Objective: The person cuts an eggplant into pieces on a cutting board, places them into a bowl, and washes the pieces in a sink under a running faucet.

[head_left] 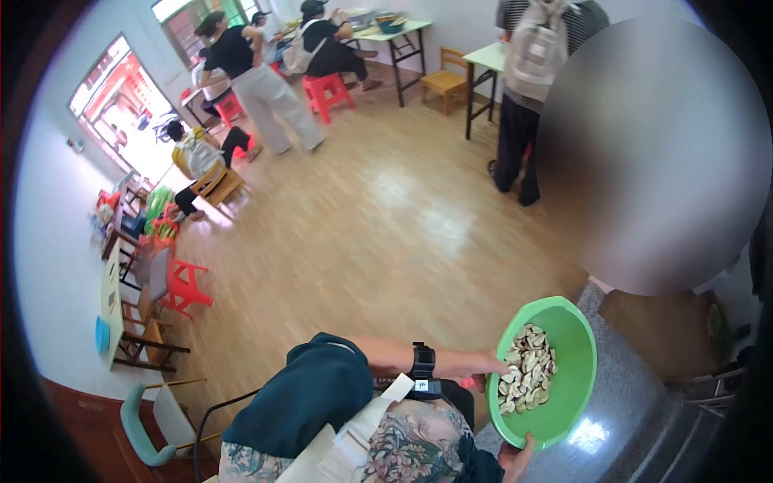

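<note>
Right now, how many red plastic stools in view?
3 red stools: one by the far table, one behind the person in white trousers, one at left. Others may be hidden.

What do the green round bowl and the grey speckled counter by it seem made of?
The green round bowl is likely plastic: smooth with a soft sheen, a uniform bright colour and a thin rim. The grey speckled counter is probably polished stone or terrazzo: it shows fine speckle and a bright glare patch.
</note>
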